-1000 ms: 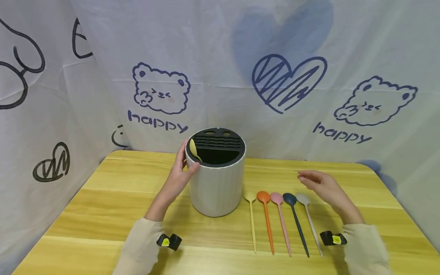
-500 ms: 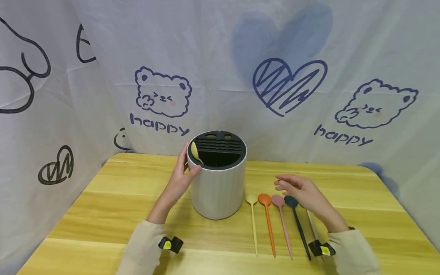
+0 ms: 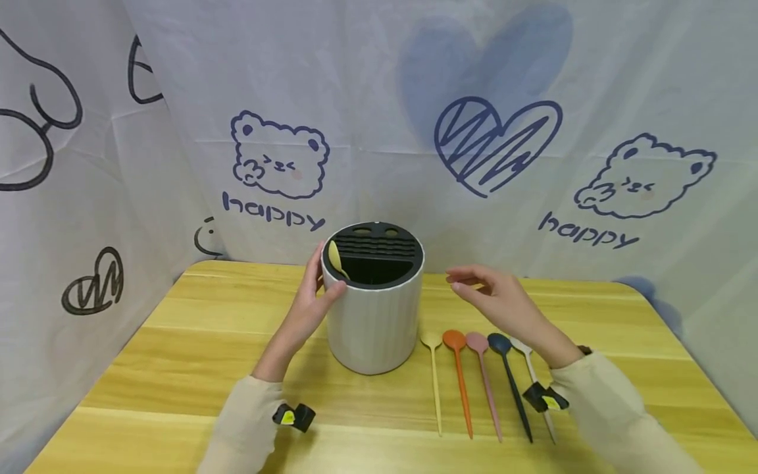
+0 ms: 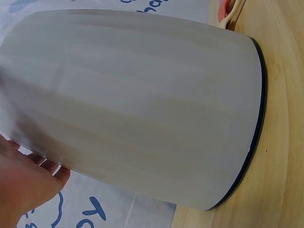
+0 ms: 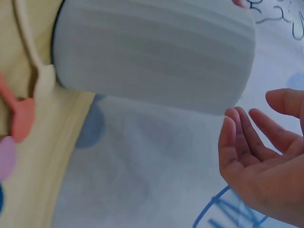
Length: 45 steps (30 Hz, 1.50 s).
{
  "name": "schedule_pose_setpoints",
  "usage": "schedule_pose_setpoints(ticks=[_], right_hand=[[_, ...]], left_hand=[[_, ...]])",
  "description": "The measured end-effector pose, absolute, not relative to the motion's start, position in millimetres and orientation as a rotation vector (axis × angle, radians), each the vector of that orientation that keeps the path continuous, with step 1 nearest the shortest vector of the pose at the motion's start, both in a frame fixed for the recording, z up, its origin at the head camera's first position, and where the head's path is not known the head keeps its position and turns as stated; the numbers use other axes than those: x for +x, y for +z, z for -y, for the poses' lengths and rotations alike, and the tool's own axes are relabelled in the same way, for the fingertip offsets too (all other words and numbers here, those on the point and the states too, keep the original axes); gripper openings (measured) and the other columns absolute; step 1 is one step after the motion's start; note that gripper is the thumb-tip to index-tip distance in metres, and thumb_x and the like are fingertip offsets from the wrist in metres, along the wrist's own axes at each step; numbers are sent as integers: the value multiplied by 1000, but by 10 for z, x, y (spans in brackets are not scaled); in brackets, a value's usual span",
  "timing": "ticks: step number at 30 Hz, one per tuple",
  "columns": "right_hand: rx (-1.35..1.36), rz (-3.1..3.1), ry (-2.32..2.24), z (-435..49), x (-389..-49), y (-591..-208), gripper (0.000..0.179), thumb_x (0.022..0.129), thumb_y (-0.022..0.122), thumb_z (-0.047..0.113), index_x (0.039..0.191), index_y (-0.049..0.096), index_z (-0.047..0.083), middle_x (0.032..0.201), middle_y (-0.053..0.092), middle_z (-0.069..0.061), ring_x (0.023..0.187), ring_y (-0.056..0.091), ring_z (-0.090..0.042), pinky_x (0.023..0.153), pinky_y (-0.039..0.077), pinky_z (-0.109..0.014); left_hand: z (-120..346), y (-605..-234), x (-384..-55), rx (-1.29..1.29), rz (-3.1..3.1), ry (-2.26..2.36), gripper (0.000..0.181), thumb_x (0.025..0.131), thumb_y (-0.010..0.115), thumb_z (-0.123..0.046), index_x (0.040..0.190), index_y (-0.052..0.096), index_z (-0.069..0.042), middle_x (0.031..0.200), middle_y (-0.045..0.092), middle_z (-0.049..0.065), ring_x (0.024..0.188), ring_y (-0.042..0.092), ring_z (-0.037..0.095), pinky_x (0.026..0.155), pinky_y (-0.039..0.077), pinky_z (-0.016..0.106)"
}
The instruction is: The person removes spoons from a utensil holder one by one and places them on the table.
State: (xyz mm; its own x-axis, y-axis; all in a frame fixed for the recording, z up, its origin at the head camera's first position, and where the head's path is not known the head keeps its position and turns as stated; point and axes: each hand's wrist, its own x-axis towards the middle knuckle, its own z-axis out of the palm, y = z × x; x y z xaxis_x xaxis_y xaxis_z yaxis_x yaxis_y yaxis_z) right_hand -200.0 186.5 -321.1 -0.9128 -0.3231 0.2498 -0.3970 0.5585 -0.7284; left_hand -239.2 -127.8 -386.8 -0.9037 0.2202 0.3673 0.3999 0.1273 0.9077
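Note:
A white utensil holder point(image 3: 373, 329) with a black slotted lid point(image 3: 379, 247) stands upright on the table. My left hand point(image 3: 308, 303) grips its upper left side, thumb at the front rim and fingers round the far side. A yellow spoon point(image 3: 335, 257) leans at the left of the lid's large opening, bowl up; its handle is hidden inside. Just right of the holder, in the air, my right hand point(image 3: 497, 299) holds nothing, fingers loosely bent. Below it lie a pale yellow spoon point(image 3: 435, 382), an orange spoon point(image 3: 462, 382), a pink spoon point(image 3: 488, 385) and a dark blue spoon point(image 3: 512, 385).
A light grey spoon point(image 3: 533, 368) lies rightmost in the row, partly covered by the right wrist camera point(image 3: 545, 397). The wooden table point(image 3: 177, 368) ends at the back against a white printed cloth point(image 3: 379, 99), which also hangs at the left.
My right hand has moved left, from above the grey spoon to a place near the holder's right side. The left hand has stayed on the holder, and the spoons have not moved.

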Motion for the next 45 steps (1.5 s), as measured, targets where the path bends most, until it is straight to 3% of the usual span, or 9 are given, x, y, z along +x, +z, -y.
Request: schedule_pose_setpoints(ticks=[9,24,31,45], right_hand=[[710,2720,1256,-1582,-2115,-2887,30,97,60,17,122,64,3,117,66,-10,98,62,-21,81,53,-36],[795,2647,1249,-1206,-2172,-2766,26,94,64,12,117,68,2,107,69,-6,93,63,-18,78,54,-35],[884,2655,1251,-979,-2240,-2663,25,92,65,10,114,69,0,104,70,-7,92,65,-18,83,54,-33],[817,2795,1283,-688,-2399,-2626,26,90,69,13,112,69,0,102,70,-10,93,66,-20,84,53,-31]], left_hand=[[1279,-3859,-2383,-635,2232,-1906,93,89,58,-57,156,10,-14,161,10,8,145,11,29,115,13,53],[1263,-3856,-2393,-628,2233,-1906,98,86,59,-62,156,10,-14,160,10,9,145,12,28,115,14,52],[1278,-3858,-2396,-624,2235,-1922,98,87,59,-61,156,9,-13,160,11,9,144,14,27,114,15,52],[1287,-3841,-2395,-634,2256,-1926,93,89,59,-56,156,8,-15,160,12,6,144,14,25,115,15,52]])
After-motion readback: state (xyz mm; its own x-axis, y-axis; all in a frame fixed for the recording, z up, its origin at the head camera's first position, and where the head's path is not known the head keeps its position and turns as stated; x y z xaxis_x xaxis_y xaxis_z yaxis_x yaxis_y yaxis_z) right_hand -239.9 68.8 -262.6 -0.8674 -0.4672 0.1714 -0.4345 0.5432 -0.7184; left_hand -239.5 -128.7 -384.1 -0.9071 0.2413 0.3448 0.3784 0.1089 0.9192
